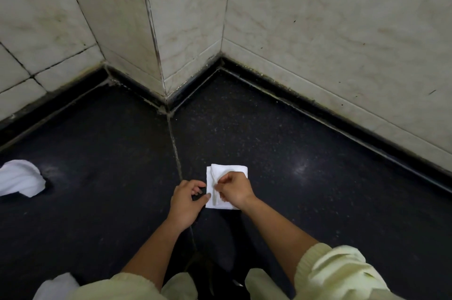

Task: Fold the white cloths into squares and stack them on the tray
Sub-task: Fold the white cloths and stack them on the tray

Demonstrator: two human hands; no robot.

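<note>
White cloth (232,169), half hidden under right hand (236,189) pinching its fold, left hand (187,202) grip unclear, second cloth (19,181) cropped

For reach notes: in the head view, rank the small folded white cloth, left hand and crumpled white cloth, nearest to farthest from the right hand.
1. Small folded white cloth: pinched by the right hand.
2. Left hand: just left, at its edge.
3. Crumpled white cloth: far left.
</note>
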